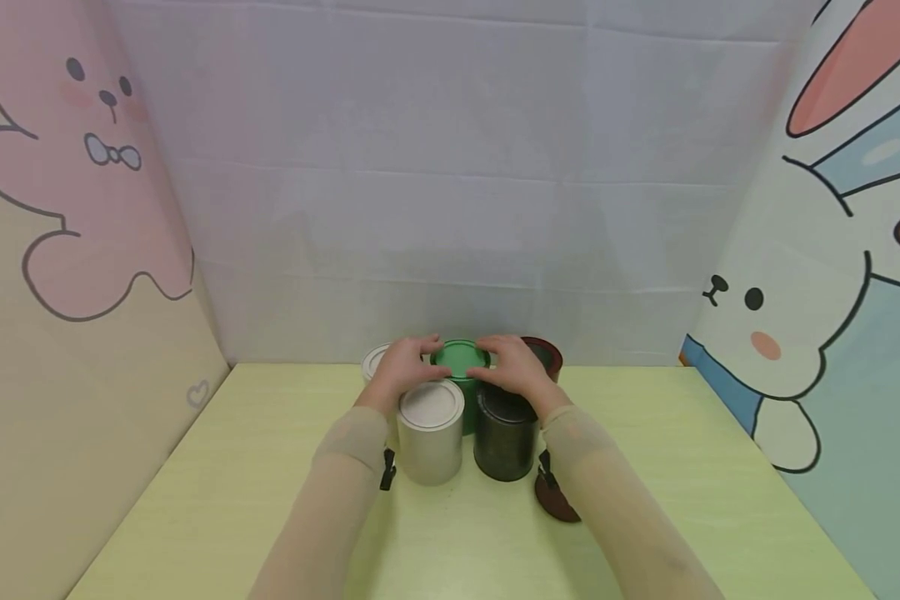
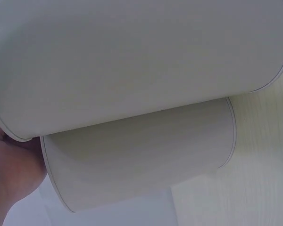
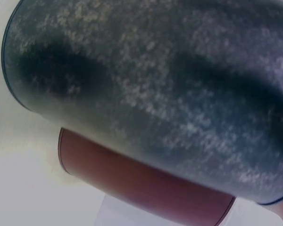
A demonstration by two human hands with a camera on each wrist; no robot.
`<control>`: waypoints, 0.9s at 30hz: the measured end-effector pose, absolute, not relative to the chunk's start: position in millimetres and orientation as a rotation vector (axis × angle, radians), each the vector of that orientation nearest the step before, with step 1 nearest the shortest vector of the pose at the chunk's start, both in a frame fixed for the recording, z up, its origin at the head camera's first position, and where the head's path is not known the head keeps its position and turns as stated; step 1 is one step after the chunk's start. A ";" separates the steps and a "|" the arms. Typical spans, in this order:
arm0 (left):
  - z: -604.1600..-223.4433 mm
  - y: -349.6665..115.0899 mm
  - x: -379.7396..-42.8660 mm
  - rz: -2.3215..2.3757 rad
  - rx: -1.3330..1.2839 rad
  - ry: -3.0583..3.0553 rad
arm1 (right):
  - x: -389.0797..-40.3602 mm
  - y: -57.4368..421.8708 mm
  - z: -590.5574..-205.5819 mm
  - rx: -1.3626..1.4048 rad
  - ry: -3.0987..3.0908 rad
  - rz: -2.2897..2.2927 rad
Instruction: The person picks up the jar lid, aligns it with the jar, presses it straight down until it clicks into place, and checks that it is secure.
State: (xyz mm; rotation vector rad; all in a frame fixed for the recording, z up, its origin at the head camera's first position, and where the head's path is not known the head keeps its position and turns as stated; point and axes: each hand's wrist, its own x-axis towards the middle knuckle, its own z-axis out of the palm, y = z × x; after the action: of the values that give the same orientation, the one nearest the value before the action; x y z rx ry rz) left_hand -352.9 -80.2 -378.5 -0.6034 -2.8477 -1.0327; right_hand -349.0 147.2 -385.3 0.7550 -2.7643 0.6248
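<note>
A green can (image 1: 468,408) stands upright in the middle of a group of cans, its round green lid (image 1: 459,358) facing up. From the left, my left hand (image 1: 405,367) holds the lid's edge, fingers at the far side and thumb at the near side. My right hand (image 1: 517,367) grips the opposite edge the same way. Below the left hand, a white can (image 1: 431,442) with a pale lid stands in front. A mottled black can (image 1: 504,450) stands under my right wrist. The wrist views show mainly can walls; the fingertips are hidden there.
Behind my left hand is another white can (image 1: 373,360). A dark red can (image 1: 558,367) with a dark inside stands behind my right hand. One dark red lid (image 1: 555,502) lies on the table (image 1: 292,508) beside my right forearm. A white cloth wall (image 1: 450,208) rises behind.
</note>
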 end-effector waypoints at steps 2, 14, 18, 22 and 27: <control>-378.2 -81.5 -352.5 -1.058 -0.593 -2.838 | -350.4 149.4 -386.0 0.772 -2.747 0.639; -379.4 -82.1 -359.3 -0.936 -0.678 -2.855 | -354.0 150.2 -385.1 0.922 -2.693 0.630; -377.6 -81.7 -358.4 -0.915 -0.675 -2.882 | -354.9 147.4 -383.9 0.901 -2.732 0.609; -375.7 -80.4 -356.4 -0.902 -0.647 -2.909 | -355.9 145.7 -383.3 0.852 -2.776 0.594; -373.4 -79.7 -353.7 -0.887 -0.638 -2.935 | -355.6 144.5 -383.3 0.820 -2.796 0.599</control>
State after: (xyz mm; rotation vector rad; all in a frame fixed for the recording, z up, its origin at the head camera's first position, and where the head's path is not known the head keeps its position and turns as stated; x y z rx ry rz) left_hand -353.7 -79.7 -373.4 -0.6383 -2.9346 -0.8868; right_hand -355.6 144.5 -383.3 0.8205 -2.7964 0.5987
